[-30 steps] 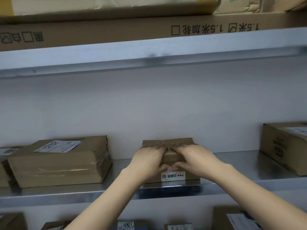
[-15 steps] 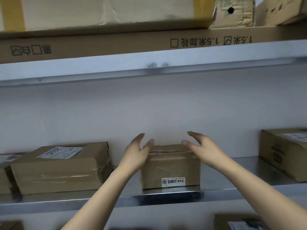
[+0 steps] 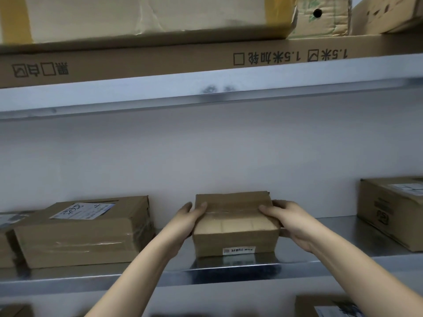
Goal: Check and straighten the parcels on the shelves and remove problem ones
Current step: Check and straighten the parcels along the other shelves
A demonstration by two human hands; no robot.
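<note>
Dim, flat, cool light; detail soft overall. Glare streak on metal shelf [image 3: 229, 271] front edge, shadow under upper shelf [image 3: 137, 94]. Wide-angle bend at edges; top box [image 3: 148, 17] blurry.

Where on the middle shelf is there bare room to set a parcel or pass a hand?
Widest bare steel: between the small parcel and the right-hand parcel, beside the right hand. A narrower gap, filled by the left hand, separates it from the labelled parcel. Top shelf is packed.

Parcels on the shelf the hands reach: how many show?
4: edge parcel cut off at far left, labelled parcel beside it, small parcel at centre, printed parcel at far right. More may lie off-frame.
</note>
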